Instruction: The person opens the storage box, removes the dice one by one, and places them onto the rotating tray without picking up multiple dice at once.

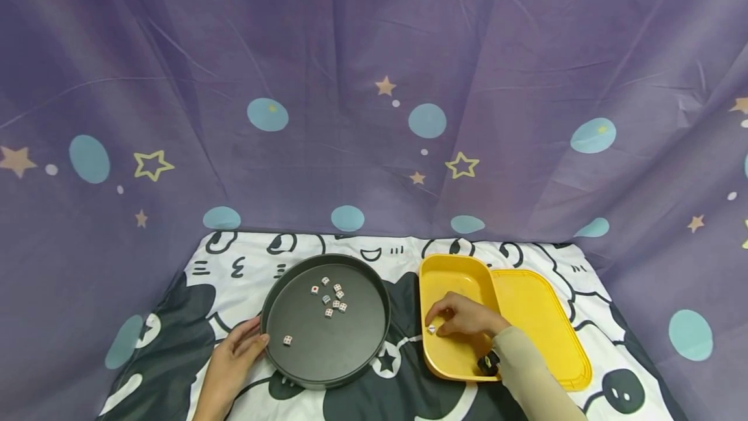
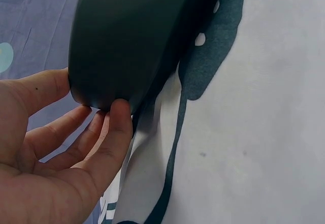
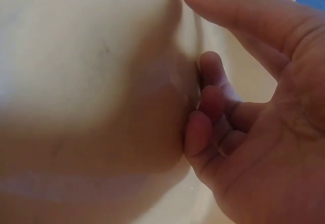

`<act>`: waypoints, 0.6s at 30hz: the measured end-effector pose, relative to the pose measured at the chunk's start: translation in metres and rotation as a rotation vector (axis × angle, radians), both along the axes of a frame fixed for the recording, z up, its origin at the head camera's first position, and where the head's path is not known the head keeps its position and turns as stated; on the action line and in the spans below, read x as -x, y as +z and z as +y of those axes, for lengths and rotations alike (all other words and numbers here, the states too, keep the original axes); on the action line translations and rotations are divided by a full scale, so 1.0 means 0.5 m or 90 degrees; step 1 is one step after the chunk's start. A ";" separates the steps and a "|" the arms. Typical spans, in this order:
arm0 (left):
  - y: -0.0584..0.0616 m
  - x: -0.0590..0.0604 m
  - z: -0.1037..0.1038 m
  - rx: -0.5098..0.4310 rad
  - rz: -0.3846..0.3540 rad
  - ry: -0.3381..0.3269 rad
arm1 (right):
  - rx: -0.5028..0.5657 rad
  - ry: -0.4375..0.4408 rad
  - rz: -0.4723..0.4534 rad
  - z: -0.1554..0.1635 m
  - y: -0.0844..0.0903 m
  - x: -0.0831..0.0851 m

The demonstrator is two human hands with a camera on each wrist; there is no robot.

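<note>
Patterned cloth (image 1: 234, 278) | left grip (image 1: 230, 359) rests relaxed against black pan (image 1: 324, 369) | right grip (image 1: 464, 317) apparently pinching die (image 1: 432, 329).

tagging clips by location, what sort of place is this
Probably a makeshift indoor recording corner, not a workshop or kitchen: a purple star-print sheet hangs as backdrop, a cartoon cloth covers the surface, and a black round tray of dice sits beside a yellow tray.

A purple cloth (image 1: 374, 83) with stars and pale blue dots hangs behind and at both sides. The table (image 1: 245, 265) wears a white sheet with black cartoon drawings.
</note>
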State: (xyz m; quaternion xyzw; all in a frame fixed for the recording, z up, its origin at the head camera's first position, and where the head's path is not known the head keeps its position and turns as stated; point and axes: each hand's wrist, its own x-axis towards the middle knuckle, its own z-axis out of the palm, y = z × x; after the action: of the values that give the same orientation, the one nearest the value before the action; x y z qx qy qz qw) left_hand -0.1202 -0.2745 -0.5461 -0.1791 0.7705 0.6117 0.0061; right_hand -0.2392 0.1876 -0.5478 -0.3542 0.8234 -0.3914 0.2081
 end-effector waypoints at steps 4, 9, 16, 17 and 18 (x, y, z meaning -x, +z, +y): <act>0.000 0.000 0.000 0.001 0.003 -0.002 | 0.006 0.022 0.039 -0.001 -0.004 0.003; 0.000 0.001 0.000 0.000 0.003 -0.003 | 0.013 0.018 0.037 0.001 -0.006 0.002; 0.000 0.000 -0.001 -0.005 0.006 -0.002 | 0.027 -0.011 -0.018 -0.004 0.001 0.002; 0.000 0.000 -0.001 -0.005 0.008 -0.003 | 0.033 -0.018 -0.026 -0.004 0.005 0.002; 0.000 0.000 0.000 -0.005 0.010 -0.004 | 0.038 -0.024 -0.028 -0.004 0.009 0.002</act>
State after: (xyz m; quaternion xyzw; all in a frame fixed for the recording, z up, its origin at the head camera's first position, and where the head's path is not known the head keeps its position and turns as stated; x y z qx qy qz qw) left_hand -0.1204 -0.2748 -0.5462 -0.1722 0.7685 0.6163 0.0027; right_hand -0.2400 0.1856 -0.5434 -0.3362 0.8131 -0.4272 0.2084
